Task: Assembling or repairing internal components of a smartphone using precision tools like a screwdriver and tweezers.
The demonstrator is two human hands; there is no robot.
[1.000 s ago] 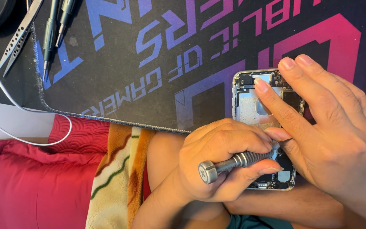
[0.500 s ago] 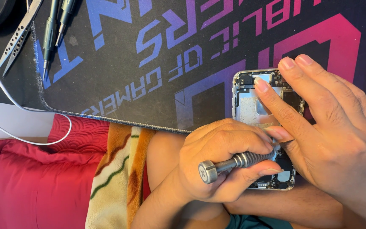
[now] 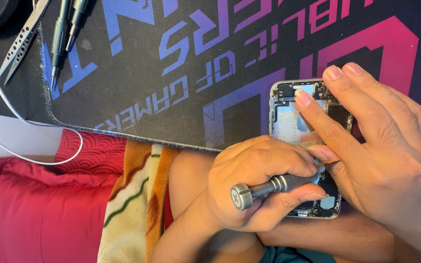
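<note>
An opened phone body (image 3: 288, 122) with its inner parts bare lies on a dark desk mat (image 3: 171, 73), overhanging the mat's near edge. My left hand (image 3: 257, 182) grips a small metal screwdriver (image 3: 264, 187), its tip hidden against the lower half of the phone. My right hand (image 3: 376, 146) rests on the phone from the right, fingers spread over its frame and pressing it down.
Metal tweezers (image 3: 20, 41) and two dark precision screwdrivers (image 3: 64, 34) lie at the mat's top left. A white cable (image 3: 35, 126) loops over the mat's corner. A red cushion (image 3: 40, 209) and a striped cloth (image 3: 132, 204) lie below the mat.
</note>
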